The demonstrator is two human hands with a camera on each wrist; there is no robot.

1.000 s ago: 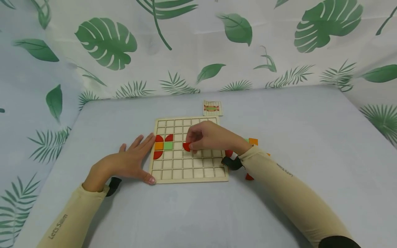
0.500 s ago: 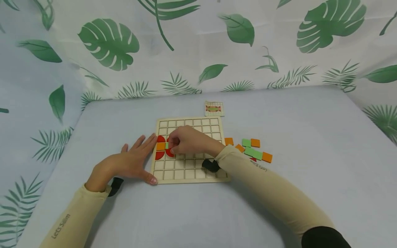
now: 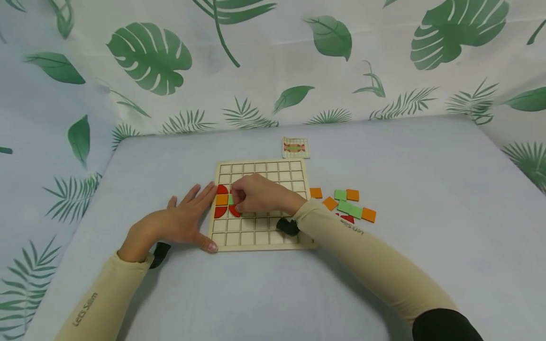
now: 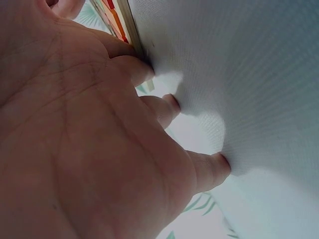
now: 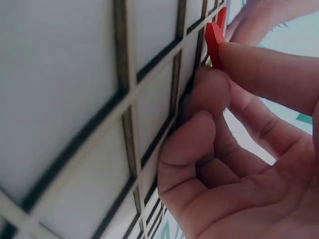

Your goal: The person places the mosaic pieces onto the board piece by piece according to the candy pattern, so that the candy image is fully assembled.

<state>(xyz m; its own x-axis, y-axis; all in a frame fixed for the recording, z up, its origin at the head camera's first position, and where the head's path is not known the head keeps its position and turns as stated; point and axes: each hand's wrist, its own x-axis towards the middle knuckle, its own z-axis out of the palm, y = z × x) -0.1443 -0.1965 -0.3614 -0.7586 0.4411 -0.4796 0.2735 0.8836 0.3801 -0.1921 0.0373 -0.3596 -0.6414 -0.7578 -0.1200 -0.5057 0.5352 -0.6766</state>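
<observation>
A wooden grid board (image 3: 264,239) lies flat on the table. At its left side sit an orange square tile (image 3: 222,200), a green square tile (image 3: 231,199) partly covered by fingers, and red quarter-circle tiles (image 3: 220,211). My right hand (image 3: 260,193) pinches another red quarter-circle tile (image 5: 213,44) between thumb and fingers, low over the cell below the green one. With fingers spread, my left hand (image 3: 181,222) rests on the table against the board's left edge; its thumb touches the near left corner.
Loose orange (image 3: 352,194), green (image 3: 356,211) and red tiles (image 3: 347,219) lie right of the board, some partly under the right sleeve. A small pattern card (image 3: 295,148) lies beyond the board's far edge. Leaf-print cloth hangs behind the table.
My right hand has moved left across the board with the red tile, down to the cell below the green tile. The left hand stays at the board's edge.
</observation>
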